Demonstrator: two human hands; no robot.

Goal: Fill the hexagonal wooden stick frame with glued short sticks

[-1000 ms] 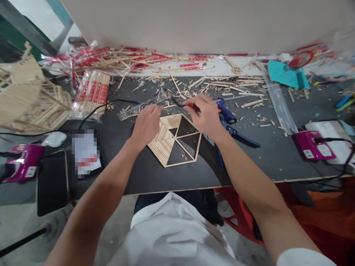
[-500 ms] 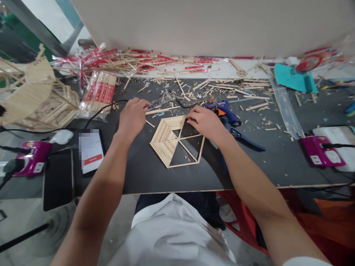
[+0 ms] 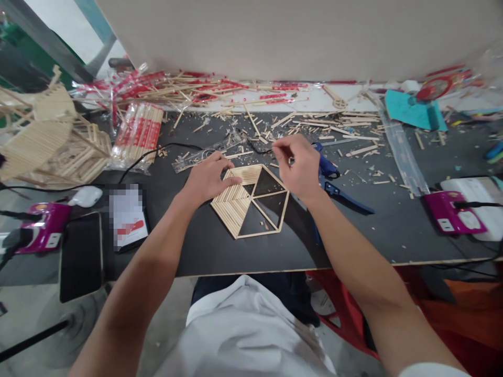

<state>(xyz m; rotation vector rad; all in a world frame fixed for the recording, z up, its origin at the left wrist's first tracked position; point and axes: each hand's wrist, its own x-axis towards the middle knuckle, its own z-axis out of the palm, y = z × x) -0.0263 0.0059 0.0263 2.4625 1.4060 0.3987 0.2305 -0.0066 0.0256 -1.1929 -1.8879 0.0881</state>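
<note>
A hexagonal frame of thin wooden sticks (image 3: 231, 212) lies flat on the dark table. Its left part is filled with close rows of sticks; the right part has open triangles between spokes. My left hand (image 3: 210, 178) rests on the frame's upper left, thumb on the rows and fingers apart near the top edge. Just above the frame's upper right side, my right hand (image 3: 297, 163) is closed in a pinch. Anything between those fingertips is too small to make out. A blue glue gun (image 3: 328, 166) is partly hidden behind the right hand, with blue-handled cutters (image 3: 348, 200) beside it.
Loose stick offcuts (image 3: 334, 125) litter the back of the table. Packed sticks (image 3: 137, 133) and a stick model (image 3: 51, 141) are at left. A phone (image 3: 128, 217), another phone (image 3: 81, 256) and purple power sockets (image 3: 454, 212) lie toward the sides. A black cable (image 3: 147, 154) crosses at left.
My left hand has moved right and down onto the hexagonal frame. My right hand has left the frame's top edge, rising slightly to the right, and now pinches.
</note>
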